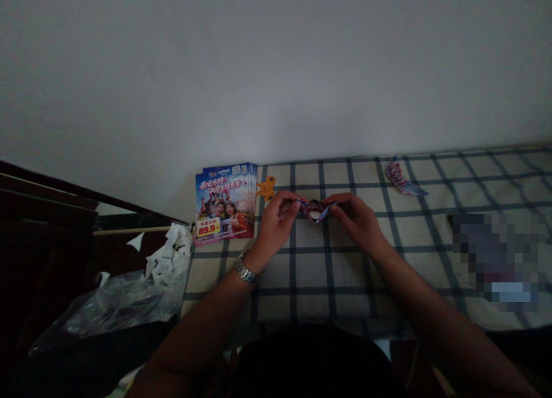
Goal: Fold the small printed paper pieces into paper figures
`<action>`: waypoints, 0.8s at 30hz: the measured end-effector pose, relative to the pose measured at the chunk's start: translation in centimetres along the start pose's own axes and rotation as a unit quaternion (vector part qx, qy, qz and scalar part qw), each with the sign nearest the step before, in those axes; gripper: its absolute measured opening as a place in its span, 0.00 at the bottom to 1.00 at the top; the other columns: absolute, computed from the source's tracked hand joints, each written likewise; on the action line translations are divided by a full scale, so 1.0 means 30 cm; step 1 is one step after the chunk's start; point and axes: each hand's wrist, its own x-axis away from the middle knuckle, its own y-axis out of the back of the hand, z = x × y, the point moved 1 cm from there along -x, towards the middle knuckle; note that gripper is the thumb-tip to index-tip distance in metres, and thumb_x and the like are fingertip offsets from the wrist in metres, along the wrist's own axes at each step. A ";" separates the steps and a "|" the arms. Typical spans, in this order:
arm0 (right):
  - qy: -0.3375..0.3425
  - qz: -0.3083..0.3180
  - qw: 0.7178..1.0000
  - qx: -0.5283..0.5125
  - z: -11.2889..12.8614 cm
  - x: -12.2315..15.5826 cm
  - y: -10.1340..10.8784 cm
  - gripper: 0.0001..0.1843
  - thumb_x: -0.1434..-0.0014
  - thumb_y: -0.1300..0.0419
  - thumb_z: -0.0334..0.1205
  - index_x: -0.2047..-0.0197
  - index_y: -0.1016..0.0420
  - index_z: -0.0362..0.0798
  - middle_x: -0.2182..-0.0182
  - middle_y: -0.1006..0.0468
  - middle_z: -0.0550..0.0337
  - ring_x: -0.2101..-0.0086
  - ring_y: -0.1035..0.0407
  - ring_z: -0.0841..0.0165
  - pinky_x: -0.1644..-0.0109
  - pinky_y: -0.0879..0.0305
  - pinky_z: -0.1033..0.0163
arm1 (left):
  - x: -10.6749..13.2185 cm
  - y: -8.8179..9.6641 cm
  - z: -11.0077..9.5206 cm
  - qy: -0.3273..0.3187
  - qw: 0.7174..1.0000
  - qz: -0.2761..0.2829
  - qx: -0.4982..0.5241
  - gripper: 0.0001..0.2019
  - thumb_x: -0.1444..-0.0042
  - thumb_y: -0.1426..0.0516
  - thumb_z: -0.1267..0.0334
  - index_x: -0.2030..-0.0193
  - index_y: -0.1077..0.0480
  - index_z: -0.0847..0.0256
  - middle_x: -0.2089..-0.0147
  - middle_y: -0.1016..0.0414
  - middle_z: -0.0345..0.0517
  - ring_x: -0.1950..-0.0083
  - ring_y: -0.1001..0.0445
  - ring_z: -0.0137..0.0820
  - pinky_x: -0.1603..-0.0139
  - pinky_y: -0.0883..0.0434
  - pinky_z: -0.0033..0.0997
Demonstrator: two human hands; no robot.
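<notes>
Between my two hands is a small piece of folded printed paper point(315, 211), red, blue and white, with a gap opened in its middle. My left hand point(281, 215), with a metal watch point(245, 267) on the wrist, pinches its left end. The right end is pinched by the thumb and fingers of my right hand point(354, 215). Another folded paper piece point(401, 178), in similar colours with a blue pointed end, lies apart at the right near the wall. Left of my left hand lies a stack of printed flyers point(225, 202).
A checked cloth point(308, 271) covers the surface, which meets a pale wall point(310, 70). An orange bear figure point(266, 188) shows beside the flyers. Clear plastic point(129, 300) and torn white paper point(170, 251) lie at the left edge. A pixelated patch hides something at the right.
</notes>
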 end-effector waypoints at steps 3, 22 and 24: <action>-0.005 -0.004 1.000 -0.007 -0.005 -0.002 0.003 0.13 0.30 0.38 0.51 0.49 0.23 0.53 0.52 0.16 0.54 0.51 0.21 0.60 0.43 0.23 0.51 | -0.004 0.003 0.008 -0.001 1.000 -0.014 0.006 0.10 0.29 0.41 0.54 0.52 0.30 0.58 0.52 0.22 0.46 0.51 0.21 0.31 0.47 0.23 0.31; -0.080 -0.035 0.992 -0.087 -0.024 -0.017 -0.006 0.19 0.35 0.34 0.59 0.56 0.28 0.53 0.63 0.17 0.58 0.63 0.20 0.63 0.55 0.16 0.52 | 0.006 0.002 0.091 0.095 0.988 -0.065 0.099 0.12 0.30 0.42 0.50 0.52 0.34 0.55 0.52 0.28 0.44 0.52 0.23 0.30 0.48 0.18 0.35; -0.091 -0.037 0.989 -0.112 -0.024 -0.020 -0.009 0.20 0.37 0.33 0.60 0.57 0.29 0.53 0.64 0.17 0.59 0.63 0.20 0.63 0.56 0.16 0.52 | 0.006 -0.001 0.100 0.103 0.985 -0.069 0.121 0.11 0.30 0.41 0.51 0.52 0.34 0.55 0.53 0.29 0.43 0.52 0.23 0.29 0.48 0.18 0.34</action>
